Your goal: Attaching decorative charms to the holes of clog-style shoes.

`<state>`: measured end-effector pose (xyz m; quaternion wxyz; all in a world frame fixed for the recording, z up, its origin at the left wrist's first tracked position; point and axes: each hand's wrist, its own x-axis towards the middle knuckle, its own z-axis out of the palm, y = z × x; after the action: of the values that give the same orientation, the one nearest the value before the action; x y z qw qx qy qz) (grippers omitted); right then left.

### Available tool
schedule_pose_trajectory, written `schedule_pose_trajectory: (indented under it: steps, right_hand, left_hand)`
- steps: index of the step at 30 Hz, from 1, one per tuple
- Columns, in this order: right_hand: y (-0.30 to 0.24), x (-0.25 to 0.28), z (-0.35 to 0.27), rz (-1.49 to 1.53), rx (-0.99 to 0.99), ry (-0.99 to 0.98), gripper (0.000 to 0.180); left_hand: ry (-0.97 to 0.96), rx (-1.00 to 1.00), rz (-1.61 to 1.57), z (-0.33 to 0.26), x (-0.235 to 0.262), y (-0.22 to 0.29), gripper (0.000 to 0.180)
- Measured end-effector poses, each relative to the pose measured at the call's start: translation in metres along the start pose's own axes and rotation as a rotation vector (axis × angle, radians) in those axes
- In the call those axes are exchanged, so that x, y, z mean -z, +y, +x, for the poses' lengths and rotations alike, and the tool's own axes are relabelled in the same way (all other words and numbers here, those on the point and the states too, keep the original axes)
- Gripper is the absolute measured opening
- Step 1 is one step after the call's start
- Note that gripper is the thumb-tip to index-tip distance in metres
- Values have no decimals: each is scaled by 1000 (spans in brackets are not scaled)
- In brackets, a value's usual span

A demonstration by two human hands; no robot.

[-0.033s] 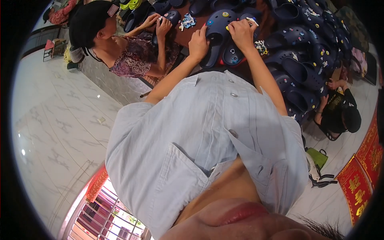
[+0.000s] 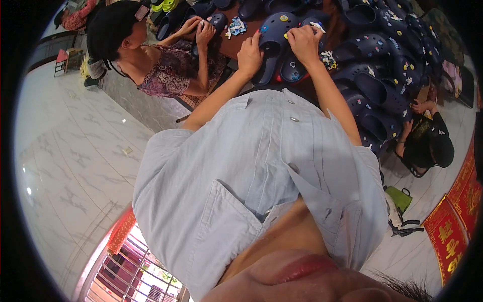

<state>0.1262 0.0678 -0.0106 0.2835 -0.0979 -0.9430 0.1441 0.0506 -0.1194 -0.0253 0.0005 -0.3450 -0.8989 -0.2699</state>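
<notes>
A navy clog [image 2: 272, 34] with holes in its upper lies in front of me, and a round yellow-rimmed charm [image 2: 284, 18] sits on it. My left hand [image 2: 250, 54] is closed on its left side. At its right side my right hand [image 2: 304, 44] is closed against the clog, fingers bent. A tiny yellow piece [image 2: 286, 35] shows at its thumb side; a small white piece [image 2: 317, 25] lies by its other fingertips, whether held I cannot tell. Just below, between my wrists, rests another navy clog [image 2: 291, 69] with small charms.
Many navy clogs with charms [image 2: 375, 80] are heaped to the right. A pile of blue and white charms [image 2: 236, 27] lies left on the brown table [image 2: 230, 46], a mixed pile [image 2: 329, 60] by my right wrist. Co-workers sit left [image 2: 166, 75] and right [image 2: 427, 138].
</notes>
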Motion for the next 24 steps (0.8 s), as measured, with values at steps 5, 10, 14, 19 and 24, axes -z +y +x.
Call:
schedule_pose_trajectory:
  steps: [5, 10, 14, 19, 24]
  right_hand:
    - [-6, 5, -8, 13, 27, 26, 13]
    - [-6, 8, -11, 8, 50, 41, 12]
    - [-8, 6, -10, 26, -42, 54, 13]
    - [-10, 4, -9, 40, -93, 80, 12]
    - [-1, 3, -9, -7, 63, 78, 13]
  left_hand:
    - [-15, 12, 19, 0, 0, 0, 62]
    - [-6, -1, 26, 0, -2, -1, 63]
    - [-13, 6, 19, 0, -3, -1, 63]
    - [29, -7, 7, 3, -9, -1, 62]
    - [33, -11, -3, 4, -7, 2, 61]
